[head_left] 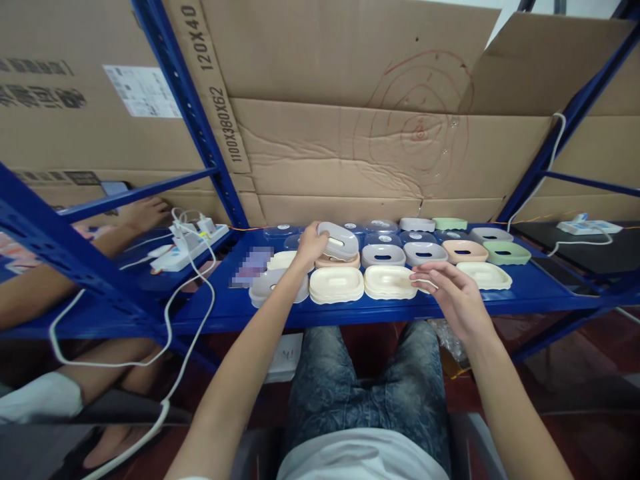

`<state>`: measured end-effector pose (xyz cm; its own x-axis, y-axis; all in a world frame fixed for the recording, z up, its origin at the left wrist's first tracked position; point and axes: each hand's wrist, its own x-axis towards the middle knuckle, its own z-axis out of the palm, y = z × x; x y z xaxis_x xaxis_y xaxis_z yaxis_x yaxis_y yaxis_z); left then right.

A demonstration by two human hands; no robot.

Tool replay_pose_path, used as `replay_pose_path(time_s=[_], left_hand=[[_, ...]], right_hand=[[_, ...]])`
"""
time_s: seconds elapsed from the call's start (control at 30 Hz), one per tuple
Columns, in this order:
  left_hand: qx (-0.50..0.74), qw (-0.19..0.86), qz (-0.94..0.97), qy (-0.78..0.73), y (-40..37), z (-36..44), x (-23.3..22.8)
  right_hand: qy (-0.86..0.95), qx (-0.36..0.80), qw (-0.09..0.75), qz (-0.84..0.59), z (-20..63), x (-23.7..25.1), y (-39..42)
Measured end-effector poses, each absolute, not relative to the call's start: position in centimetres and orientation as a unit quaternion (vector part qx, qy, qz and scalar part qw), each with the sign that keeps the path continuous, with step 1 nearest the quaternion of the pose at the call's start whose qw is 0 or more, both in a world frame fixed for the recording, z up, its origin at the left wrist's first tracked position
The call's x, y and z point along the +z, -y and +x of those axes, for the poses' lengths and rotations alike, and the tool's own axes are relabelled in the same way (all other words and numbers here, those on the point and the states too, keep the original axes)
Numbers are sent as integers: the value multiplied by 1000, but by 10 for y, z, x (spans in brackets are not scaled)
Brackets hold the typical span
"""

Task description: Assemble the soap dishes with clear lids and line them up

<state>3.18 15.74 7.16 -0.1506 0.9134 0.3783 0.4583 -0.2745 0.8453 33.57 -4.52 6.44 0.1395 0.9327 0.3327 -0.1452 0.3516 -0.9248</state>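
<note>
Several plastic soap dishes in cream, grey, pink and green lie in rows on the blue metal shelf [530,287]. My left hand [309,245] grips a grey soap dish piece [339,241], tilted, just above a pink dish [338,262]. My right hand [450,293] hovers with fingers apart over the shelf's front edge, beside a cream dish [389,281] and another cream dish [485,275]. A cream dish [337,285] sits below my left hand. Clear lids [380,226] lie at the back.
Cardboard sheets [350,120] back the shelf. A white power strip [183,250] with cables sits on the left shelf, where another person's hand [145,213] rests. A second power strip [587,227] lies on the right. Blue uprights [200,133] frame the bay. My knees are under the shelf.
</note>
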Motion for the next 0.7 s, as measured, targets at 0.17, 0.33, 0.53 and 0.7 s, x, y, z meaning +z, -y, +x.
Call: replay_pose_path(time_s=[0.17,0.33,0.53,0.7], left_hand=[[426,145,638,-626,-146,28,75],[365,114,657,-649,-142,29,74],[347,125,690,-623,-151,28,75],[356,162,685,-614,-166,20,79]], right_hand=[[522,409,638,-392,336,66,48],[528,396,640,-392,338,70,52],[526,396,642,-392,344,72,53],[527,398,644,-385,345,73,53]])
